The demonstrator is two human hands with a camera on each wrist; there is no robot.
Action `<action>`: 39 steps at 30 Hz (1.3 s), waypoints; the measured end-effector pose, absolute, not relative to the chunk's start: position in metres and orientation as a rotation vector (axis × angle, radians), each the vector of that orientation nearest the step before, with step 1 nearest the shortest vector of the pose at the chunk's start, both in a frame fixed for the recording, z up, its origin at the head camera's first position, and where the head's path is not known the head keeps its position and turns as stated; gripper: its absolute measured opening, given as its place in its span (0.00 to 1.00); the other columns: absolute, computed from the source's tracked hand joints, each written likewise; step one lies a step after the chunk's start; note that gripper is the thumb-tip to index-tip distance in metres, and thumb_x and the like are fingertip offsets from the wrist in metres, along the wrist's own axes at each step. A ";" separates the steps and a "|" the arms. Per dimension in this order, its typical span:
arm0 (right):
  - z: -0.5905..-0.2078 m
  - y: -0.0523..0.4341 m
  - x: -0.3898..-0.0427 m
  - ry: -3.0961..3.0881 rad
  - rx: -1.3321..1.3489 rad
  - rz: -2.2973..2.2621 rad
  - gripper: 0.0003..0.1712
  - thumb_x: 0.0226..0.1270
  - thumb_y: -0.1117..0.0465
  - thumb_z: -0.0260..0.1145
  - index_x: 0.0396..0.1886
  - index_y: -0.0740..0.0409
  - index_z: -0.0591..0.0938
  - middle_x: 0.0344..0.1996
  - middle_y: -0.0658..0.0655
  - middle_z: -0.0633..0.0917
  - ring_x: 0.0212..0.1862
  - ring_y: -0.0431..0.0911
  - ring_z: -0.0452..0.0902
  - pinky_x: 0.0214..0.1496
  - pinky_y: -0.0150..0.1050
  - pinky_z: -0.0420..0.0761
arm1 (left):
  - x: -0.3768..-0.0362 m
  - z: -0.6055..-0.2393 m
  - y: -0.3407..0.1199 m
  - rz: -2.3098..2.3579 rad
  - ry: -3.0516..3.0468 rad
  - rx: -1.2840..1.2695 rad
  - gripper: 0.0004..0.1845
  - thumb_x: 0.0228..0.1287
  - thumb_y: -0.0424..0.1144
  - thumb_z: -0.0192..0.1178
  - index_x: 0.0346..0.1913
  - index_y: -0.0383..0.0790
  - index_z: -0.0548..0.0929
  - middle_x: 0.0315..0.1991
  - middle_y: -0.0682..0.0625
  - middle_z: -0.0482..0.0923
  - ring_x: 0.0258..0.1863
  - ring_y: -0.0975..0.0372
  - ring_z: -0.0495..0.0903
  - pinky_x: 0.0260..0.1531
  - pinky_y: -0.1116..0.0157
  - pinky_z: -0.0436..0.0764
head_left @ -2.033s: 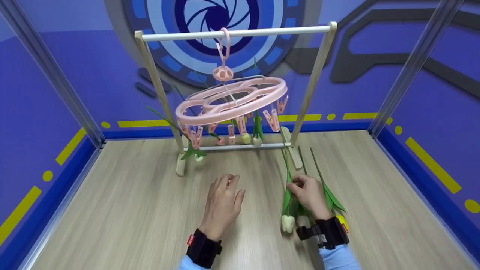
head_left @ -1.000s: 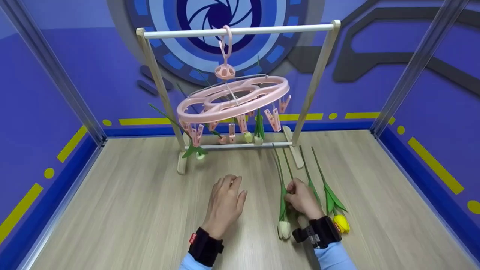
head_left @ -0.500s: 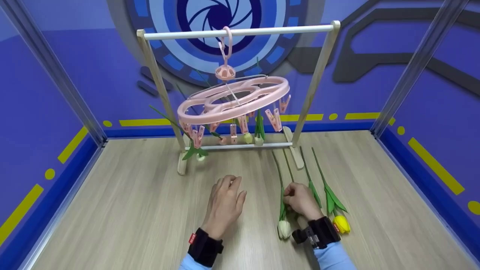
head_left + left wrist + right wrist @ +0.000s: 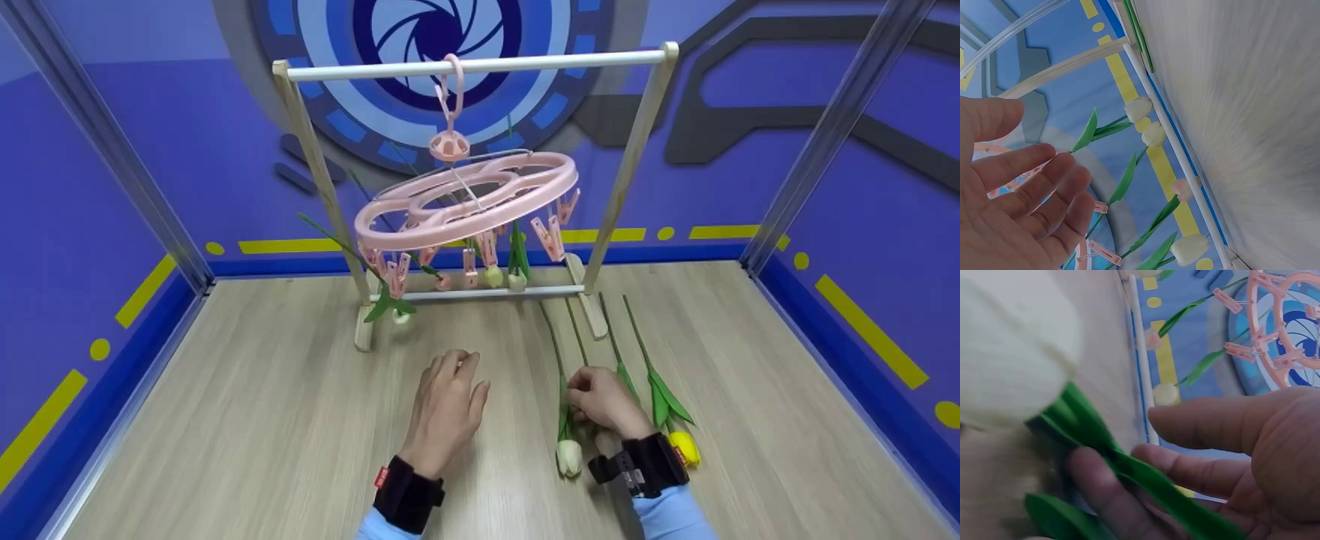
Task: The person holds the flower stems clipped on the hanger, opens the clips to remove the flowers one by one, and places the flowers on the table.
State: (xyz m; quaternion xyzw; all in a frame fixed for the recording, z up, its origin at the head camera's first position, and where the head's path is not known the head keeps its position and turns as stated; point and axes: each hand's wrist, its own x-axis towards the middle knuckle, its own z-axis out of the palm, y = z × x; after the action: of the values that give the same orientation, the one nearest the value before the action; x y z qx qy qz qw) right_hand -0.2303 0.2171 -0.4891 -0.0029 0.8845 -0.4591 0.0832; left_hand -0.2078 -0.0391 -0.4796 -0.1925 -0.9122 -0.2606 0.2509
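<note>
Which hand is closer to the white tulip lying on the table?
The right hand. It rests on the white tulip, its fingers touching the green stem and leaves. The left hand lies flat on the table, apart from it.

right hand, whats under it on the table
Under the right hand lie green tulip stems and leaves, which its fingers curl around on the wooden table. A white bloom sticks out beside the wrist. Any bloom beneath the palm is hidden.

The right hand, which two seconds ago pinches a white tulip with its stem raised toward the rack, now rests lower on the tabletop, fingers curled over the stem lying flat just beside its knuckles.
</note>
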 end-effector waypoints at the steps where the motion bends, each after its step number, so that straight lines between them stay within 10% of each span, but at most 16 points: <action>1: -0.487 0.218 -0.230 2.628 -0.008 -1.368 0.03 0.73 0.70 0.63 0.38 0.66 0.82 0.31 0.59 0.83 0.29 0.49 0.82 0.33 0.43 0.82 | -0.208 -0.479 -0.040 -0.709 -2.479 -0.524 0.18 0.69 0.38 0.68 0.57 0.31 0.84 0.50 0.41 0.81 0.48 0.51 0.80 0.50 0.52 0.80; 39: -0.435 0.230 -0.207 2.824 -0.307 -1.139 0.08 0.75 0.57 0.66 0.43 0.56 0.87 0.40 0.52 0.88 0.42 0.47 0.82 0.43 0.47 0.81 | -0.229 -0.448 -0.107 -0.991 -2.326 -0.244 0.19 0.68 0.33 0.69 0.58 0.27 0.83 0.54 0.36 0.81 0.55 0.44 0.81 0.54 0.46 0.81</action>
State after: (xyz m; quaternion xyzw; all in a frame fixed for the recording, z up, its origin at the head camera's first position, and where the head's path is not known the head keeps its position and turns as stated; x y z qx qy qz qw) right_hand -0.2067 0.2304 -0.4347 -0.1001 0.9220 -0.3717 0.0405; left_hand -0.2292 -0.1070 -0.4477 -0.0916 -0.8746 -0.3727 0.2962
